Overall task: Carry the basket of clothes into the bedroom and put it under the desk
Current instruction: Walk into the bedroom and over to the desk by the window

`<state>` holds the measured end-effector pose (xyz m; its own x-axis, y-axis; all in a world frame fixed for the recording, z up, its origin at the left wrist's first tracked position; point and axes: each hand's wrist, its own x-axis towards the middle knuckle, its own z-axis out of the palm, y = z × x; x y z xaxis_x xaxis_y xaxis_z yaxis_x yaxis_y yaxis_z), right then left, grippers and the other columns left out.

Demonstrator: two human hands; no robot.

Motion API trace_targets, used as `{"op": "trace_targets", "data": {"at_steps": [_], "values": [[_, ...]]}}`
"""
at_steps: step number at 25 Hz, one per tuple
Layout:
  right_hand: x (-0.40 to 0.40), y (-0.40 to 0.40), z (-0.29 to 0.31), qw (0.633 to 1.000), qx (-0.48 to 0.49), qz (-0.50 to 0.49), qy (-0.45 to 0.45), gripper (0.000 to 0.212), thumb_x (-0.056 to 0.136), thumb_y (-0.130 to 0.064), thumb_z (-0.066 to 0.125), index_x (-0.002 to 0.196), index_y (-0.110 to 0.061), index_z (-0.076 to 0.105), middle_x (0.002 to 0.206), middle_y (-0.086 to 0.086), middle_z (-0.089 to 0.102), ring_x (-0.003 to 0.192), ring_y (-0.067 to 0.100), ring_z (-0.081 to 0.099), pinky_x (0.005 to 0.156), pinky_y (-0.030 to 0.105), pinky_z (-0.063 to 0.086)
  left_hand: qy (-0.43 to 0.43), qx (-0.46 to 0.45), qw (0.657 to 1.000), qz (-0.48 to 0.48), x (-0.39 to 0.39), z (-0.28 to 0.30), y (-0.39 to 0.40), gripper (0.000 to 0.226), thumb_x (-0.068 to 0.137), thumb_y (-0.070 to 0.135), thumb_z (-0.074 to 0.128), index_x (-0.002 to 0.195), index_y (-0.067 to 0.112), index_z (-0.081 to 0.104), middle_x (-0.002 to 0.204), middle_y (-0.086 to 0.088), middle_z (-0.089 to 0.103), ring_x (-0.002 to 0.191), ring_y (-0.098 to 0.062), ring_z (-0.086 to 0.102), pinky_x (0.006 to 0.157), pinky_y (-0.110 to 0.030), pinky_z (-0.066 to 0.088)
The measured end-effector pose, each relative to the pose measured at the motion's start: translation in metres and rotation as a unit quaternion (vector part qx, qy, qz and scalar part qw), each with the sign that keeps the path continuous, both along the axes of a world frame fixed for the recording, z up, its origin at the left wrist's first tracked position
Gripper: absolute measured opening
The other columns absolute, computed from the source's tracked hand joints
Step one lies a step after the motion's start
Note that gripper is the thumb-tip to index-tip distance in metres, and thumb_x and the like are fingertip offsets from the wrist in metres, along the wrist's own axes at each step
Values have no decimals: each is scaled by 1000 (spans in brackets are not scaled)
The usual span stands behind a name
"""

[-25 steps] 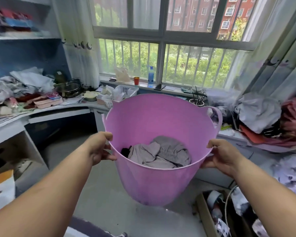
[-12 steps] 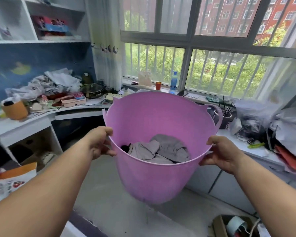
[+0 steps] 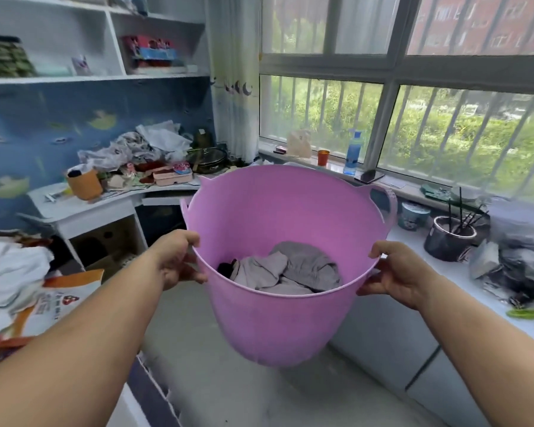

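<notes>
I hold a pink plastic basket (image 3: 278, 328) in the air in front of me, above the grey floor. Grey clothes (image 3: 290, 269) and a dark item lie crumpled at its bottom. My left hand (image 3: 176, 257) grips the rim on the left side, and my right hand (image 3: 398, 272) grips the rim on the right. The white corner desk (image 3: 84, 208) stands ahead to the left, with a dark opening (image 3: 161, 220) beneath its curved middle part, just behind the basket's left edge.
The desk top is piled with clothes, an orange pot (image 3: 84, 183), a pan (image 3: 207, 157) and boxes. A windowsill counter (image 3: 463, 272) runs along the right with cups, a blue bottle (image 3: 352, 155) and bags. An orange-white bag (image 3: 53, 303) and cloth lie at the left. Grey floor (image 3: 213, 380) below.
My view has swung left, bringing the desk and shelves toward the centre. The basket stays held in both hands, now nearer the desk opening.
</notes>
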<state>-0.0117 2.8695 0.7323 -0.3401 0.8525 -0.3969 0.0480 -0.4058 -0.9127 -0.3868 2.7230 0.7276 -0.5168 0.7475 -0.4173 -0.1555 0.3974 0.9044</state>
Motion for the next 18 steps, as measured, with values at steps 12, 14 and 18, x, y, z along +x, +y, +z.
{"op": "trace_targets", "data": {"at_steps": [12,14,18], "values": [[-3,81,1,995,-17,95,1,43,74,-3,50,116,1,58,91,17,46,60,36,53,55,50,57,-14,-3,993,118,34,1,7,34,85,8,51,116,-2,59,85,-20,52,56,-36,56,44,-40,61],[-14,88,0,995,-19,102,-2,39,74,-2,49,112,-1,57,83,15,44,53,33,53,57,51,57,-13,-2,992,128,29,1,8,34,84,8,50,115,-2,59,84,-20,52,55,-35,55,44,-40,61],[-42,99,-3,993,-24,114,0,34,75,-2,49,108,-4,56,77,10,39,40,30,52,57,52,58,-10,2,990,142,7,-2,11,44,83,8,51,124,-6,59,95,-23,52,64,-37,57,47,-41,62]]}}
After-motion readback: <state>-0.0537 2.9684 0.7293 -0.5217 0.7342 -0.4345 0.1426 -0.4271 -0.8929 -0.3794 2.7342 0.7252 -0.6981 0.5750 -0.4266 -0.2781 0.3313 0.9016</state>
